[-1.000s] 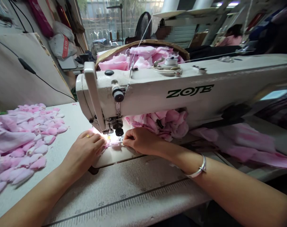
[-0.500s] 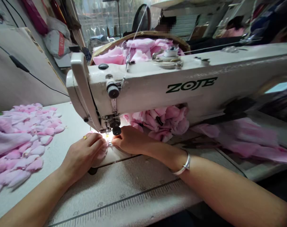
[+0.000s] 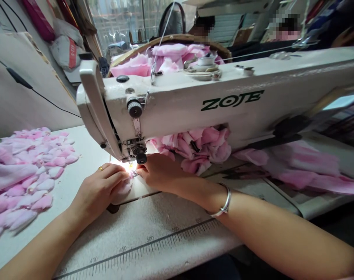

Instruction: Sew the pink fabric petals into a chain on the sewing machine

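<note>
A white sewing machine (image 3: pixel 177 97) stands across the table, its needle area brightly lit. Just left of the needle, my left hand (image 3: pixel 102 186), with a yellow ring, has its fingers pressed together on a small pale pink fabric piece (image 3: pixel 124 187). My right hand (image 3: pixel 156 173) is at the needle's right side, thumb and fingers pinched near the edge of that piece; what lies between them is too small to name. Behind my right hand, bunched pink fabric (image 3: pixel 206 146) lies under the machine arm.
Many small pink pieces (image 3: pixel 42 171) cover the table's left side. Longer pink fabric (image 3: pixel 305 163) lies at the right. A basket (image 3: pixel 229 56) of pink cloth stands behind the machine. A printed ruler (image 3: pixel 136 251) runs along the front edge. People are in the background.
The whole view has shifted slightly, so the machine sits a little further left and higher. Both hands stay beside the needle, with more of the pale piece showing under my left fingers.
</note>
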Demonstrator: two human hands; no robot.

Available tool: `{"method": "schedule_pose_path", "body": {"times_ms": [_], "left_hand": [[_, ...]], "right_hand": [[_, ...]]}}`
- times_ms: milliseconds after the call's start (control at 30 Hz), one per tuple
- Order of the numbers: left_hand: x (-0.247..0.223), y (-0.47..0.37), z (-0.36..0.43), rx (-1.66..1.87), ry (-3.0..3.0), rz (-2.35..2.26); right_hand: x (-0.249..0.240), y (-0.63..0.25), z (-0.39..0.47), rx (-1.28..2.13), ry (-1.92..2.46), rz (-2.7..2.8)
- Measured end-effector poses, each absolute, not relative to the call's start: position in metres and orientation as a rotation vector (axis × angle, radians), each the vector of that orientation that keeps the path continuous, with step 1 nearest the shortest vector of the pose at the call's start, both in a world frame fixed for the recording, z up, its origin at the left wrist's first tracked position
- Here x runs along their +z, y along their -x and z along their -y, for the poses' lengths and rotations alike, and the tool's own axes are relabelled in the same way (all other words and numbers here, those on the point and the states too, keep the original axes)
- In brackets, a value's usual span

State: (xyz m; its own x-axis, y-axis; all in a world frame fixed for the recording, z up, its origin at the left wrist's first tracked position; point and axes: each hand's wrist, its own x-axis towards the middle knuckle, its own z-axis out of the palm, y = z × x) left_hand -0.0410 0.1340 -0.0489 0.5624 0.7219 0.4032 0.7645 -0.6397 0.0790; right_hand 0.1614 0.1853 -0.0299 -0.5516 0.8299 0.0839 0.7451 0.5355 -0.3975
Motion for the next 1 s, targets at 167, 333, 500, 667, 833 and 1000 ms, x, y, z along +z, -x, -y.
{"method": "schedule_pose_path", "body": {"times_ms": [167, 333, 500, 667, 833, 1000], "left_hand": [[-0.047, 0.041, -0.135, -0.647, 2.707, 1.222], [-0.048, 0.041, -0.135, -0.686, 2.681, 1.198], [-0.049, 0.041, -0.134, -0.658, 2.702, 1.227], [-0.049, 0.037, -0.130, -0.563, 2.702, 1.316], [-0.047, 0.031, -0.127, -0.493, 2.686, 1.308], [-0.048, 0.030, -0.125, -0.429, 2.659, 1.302]], "right_hand": [[-0.030, -0.160, -0.182, 0.299, 1.212, 2.612], [-0.028, -0.163, -0.182, 0.316, 1.172, 2.650], [-0.029, -0.162, -0.181, 0.221, 1.154, 2.683], [-0.025, -0.165, -0.184, 0.264, 1.246, 2.669], [-0.021, -0.173, -0.191, 0.355, 1.425, 2.614], [-0.025, -0.170, -0.193, 0.302, 1.393, 2.632]]}}
